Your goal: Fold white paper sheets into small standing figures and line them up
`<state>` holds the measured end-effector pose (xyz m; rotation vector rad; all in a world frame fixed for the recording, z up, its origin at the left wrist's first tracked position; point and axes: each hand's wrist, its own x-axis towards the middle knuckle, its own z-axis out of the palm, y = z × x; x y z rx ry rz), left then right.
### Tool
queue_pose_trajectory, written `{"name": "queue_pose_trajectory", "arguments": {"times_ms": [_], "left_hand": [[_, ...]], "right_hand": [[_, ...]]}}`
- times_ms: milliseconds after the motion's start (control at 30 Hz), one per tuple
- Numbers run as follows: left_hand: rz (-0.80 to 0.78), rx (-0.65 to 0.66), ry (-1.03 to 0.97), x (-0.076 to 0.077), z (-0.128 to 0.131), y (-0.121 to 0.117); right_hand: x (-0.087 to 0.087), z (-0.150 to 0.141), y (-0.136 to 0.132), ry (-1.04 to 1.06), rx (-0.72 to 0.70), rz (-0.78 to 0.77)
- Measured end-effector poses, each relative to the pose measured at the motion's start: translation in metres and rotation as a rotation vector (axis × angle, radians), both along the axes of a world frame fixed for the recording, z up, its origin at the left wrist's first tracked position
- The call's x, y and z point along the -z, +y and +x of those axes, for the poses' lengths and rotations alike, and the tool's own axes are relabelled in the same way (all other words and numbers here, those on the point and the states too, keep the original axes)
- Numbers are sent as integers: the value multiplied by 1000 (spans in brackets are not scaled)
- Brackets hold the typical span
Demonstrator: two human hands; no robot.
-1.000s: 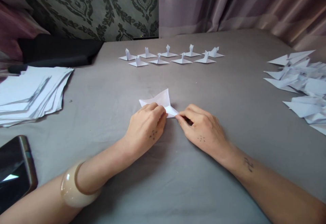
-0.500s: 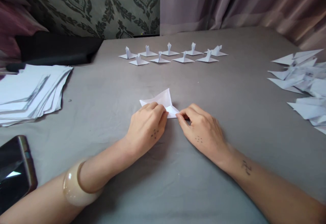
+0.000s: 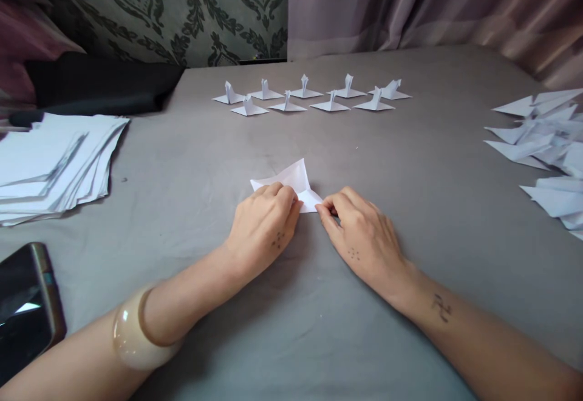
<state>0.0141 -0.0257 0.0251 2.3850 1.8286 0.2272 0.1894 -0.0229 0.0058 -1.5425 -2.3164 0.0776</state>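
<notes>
A partly folded sheet of white paper (image 3: 296,177) lies mid-table, one pointed flap standing up at the back. My left hand (image 3: 265,222) is closed on its left and front part, covering much of it, with thumb and forefinger pressed together at the fold. At the right corner of the paper, my right hand (image 3: 359,231) pinches the tip between thumb and forefinger. Beyond my hands stand several small folded paper figures (image 3: 287,104) in two rows, each with a flat pointed base and an upright part.
Stacked white paper sheets (image 3: 59,164) lie at the left, with a dark phone (image 3: 27,310) nearer me. A black cloth-like item (image 3: 100,85) is at the back left. Several folded paper pieces (image 3: 546,146) are heaped at the right edge of the grey-covered table (image 3: 410,146).
Both hands keep their hold on the paper in almost the same place. The view has shifted very slightly; nothing was let go or picked up.
</notes>
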Motion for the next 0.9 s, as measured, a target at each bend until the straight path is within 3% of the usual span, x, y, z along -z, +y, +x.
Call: {"name": "queue_pose_trajectory", "arguments": {"times_ms": [367,500,900], "left_hand": [[-48,33,28,-5,0,1],[-69,33,44,-7,1,1],[-80,38,70,-8,2,1]], "right_hand": [[-5,1,2,41,-2,-100],[-5,4,5,123,61,-139],[-3,21,25,380,128,-514]]}}
